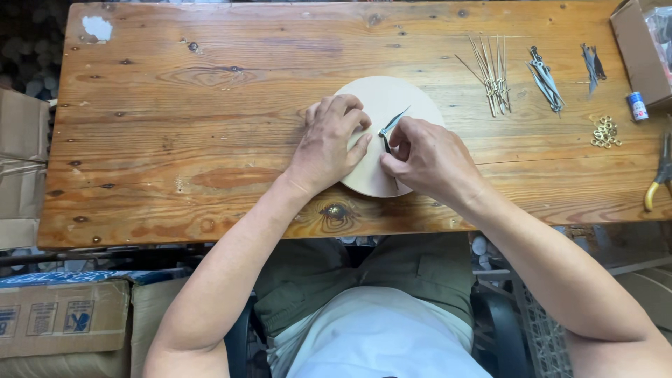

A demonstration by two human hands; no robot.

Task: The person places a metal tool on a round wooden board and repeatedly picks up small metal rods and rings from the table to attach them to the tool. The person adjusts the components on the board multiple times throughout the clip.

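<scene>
Forearms reach up to mid-frame on the bench, where a thin, stiff, light disc lies flat. Left hand presses it, fingers curled; right hand pinches slender metal clock hands, bendable, best held near their pivot.

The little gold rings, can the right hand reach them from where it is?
Probably yes. The gold rings lie on bare table to the right of the right hand, nothing between, though its fingers pinch a metal piece.
</scene>
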